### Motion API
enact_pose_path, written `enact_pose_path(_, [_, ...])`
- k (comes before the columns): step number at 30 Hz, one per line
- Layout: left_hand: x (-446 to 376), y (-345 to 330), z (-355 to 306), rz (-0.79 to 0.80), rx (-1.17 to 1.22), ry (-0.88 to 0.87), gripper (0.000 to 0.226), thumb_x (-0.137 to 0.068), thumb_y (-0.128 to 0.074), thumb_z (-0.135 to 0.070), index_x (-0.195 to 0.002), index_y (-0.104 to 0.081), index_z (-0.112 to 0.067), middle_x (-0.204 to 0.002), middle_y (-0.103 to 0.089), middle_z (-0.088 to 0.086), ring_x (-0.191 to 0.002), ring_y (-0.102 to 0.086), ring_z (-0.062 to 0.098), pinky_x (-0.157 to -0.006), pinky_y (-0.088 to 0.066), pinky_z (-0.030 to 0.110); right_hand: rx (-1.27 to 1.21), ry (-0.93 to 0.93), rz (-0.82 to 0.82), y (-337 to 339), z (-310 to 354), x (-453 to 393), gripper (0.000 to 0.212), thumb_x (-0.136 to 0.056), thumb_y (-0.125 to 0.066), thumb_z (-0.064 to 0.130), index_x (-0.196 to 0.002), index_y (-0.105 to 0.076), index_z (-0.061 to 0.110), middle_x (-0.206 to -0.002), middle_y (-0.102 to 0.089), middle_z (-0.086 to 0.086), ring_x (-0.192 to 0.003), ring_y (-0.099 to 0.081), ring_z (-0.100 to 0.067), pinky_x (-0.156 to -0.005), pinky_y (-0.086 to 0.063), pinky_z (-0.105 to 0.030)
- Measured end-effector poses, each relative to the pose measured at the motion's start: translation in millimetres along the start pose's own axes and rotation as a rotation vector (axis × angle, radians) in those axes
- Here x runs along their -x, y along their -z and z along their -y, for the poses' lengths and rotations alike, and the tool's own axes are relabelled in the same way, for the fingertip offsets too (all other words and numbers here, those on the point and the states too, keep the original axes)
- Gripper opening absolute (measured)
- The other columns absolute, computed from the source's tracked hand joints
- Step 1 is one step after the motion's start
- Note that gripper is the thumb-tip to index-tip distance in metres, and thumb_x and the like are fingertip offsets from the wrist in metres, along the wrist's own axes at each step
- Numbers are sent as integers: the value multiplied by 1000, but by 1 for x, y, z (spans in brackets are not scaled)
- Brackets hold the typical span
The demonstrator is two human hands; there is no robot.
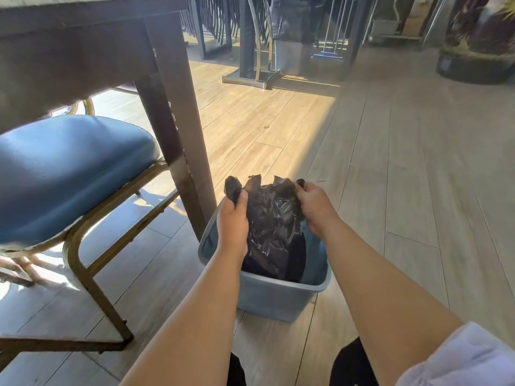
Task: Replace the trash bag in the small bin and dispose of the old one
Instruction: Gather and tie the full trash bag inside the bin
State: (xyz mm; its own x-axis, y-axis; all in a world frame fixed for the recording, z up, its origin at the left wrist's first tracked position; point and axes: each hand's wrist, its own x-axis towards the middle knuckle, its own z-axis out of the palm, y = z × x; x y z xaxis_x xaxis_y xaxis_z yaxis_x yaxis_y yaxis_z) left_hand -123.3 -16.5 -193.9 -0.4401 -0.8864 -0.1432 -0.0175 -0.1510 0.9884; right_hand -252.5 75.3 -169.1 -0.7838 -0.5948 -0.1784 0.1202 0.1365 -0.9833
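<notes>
Down on the wood floor by the table leg point(178, 118), the small grey bin point(276, 298) holds the black trash bag point(274, 227). Left hand point(232, 218) and right hand point(313, 203) each pinch bunched rim plastic. I'd gather evenly and lift straight up so nothing snags.

The person's bare left hand point(232, 221) and right hand point(313, 207) have dark-painted nails; a short white fabric sleeve point(459, 358) covers the right upper arm.

Both hands, left point(232, 221) and right point(313, 206), grip black bag point(271, 232) above grey bin point(276, 298).
</notes>
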Motion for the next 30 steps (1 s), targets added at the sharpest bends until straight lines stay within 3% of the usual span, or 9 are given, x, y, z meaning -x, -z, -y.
enact_pose_path(3, [0,-8,-11,-108,-8,50,37,-101,-41,-42,-102,-61,-11,-92,-63,6,-88,-64,20,-69,-49,26,373,8,-114,-6,-8,-7,39,-100,-45,41,-101,-67,9,-100,-71,-17,-97,-66,-34,-91,-52,-49])
enact_pose_path(7, [-2,-6,-20,-111,-236,34,44,-103,-35,-42,-112,-60,-7,-93,-60,5,-75,-55,12,-56,-37,22,620,-31,-135,-10,-2,1,50,-103,-39,41,-118,-63,0,-115,-66,-21,-111,-59,-37,-99,-45,-46])
enact_pose_path(11, [-3,3,-17,21,-454,-28,46,-103,-35,-43,-113,-61,-7,-97,-64,8,-75,-57,13,-63,-46,23,654,-52,-129,-8,4,-2,50,-100,-45,41,-119,-63,-2,-111,-67,-21,-109,-61,-37,-94,-48,-42])
enact_pose_path(14, [-12,12,-27,176,-563,-77,50,-101,-36,-50,-106,-61,-6,-97,-66,13,-88,-64,24,-75,-50,33,342,-162,-129,-1,-1,-12,42,-91,-61,40,-101,-68,0,-96,-71,-19,-95,-67,-36,-86,-56,-50])
enact_pose_path(17, [-17,13,-39,284,-593,-69,39,-103,-39,-38,-112,-55,-3,-100,-58,7,-93,-56,24,-77,-44,32,37,-226,-61,1,15,-1,26,-98,-55,21,-79,-60,4,-76,-65,-13,-71,-65,-26,-64,-55,-37])
enact_pose_path(19, [-18,12,-43,319,-591,-47,37,-103,-39,-27,-122,-51,3,-107,-48,7,-98,-46,22,-85,-38,32,-43,-198,27,0,23,4,24,-99,-51,13,-80,-59,1,-74,-62,-12,-68,-61,-24,-64,-53,-34])
enact_pose_path(22, [-18,13,-45,393,-664,-71,36,-104,-39,-29,-107,-59,1,-105,-62,12,-95,-59,28,-76,-43,30,-76,-150,147,2,32,13,21,-98,-48,5,-85,-64,3,-77,-65,-13,-70,-62,-23,-68,-53,-33])
enact_pose_path(27, [-23,18,-42,274,-461,-119,25,-91,-66,-28,-113,-61,-17,-106,-69,8,-97,-65,25,-77,-51,32,-21,-78,263,10,40,24,29,-99,-51,12,-125,-63,12,-101,-70,-8,-78,-67,-8,-52,-51,-12])
enact_pose_path(30, [-22,14,-40,159,-383,-124,31,-79,-79,-31,-101,-59,-20,-95,-69,2,-89,-66,20,-79,-54,34,98,-52,283,8,42,29,26,-88,-70,29,-113,-66,27,-103,-73,0,-81,-69,-2,-53,-50,-8])
